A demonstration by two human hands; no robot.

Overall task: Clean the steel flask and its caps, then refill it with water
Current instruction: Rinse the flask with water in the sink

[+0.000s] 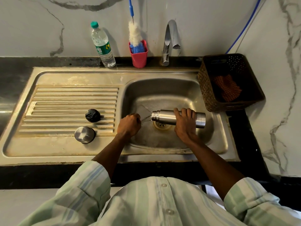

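My right hand (pixel 184 123) grips the steel flask (pixel 166 117) around its middle and holds it sideways over the sink basin (pixel 164 92), open mouth pointing left. A thin stream of water runs from the mouth toward my left hand (pixel 129 124), which is curled into a loose fist just left of the mouth and holds nothing I can see. The black inner cap (pixel 92 115) and the steel outer cap (pixel 84 134) sit apart on the ribbed drainboard (pixel 65 98) to the left.
A clear water bottle with a green cap (pixel 102 46), a pink cup (pixel 139 58) holding a white-and-blue bottle brush (pixel 135 35), and the tap (pixel 169 41) stand along the back ledge. A dark woven basket (pixel 210 98) with an orange cloth (pixel 228 88) sits right of the sink.
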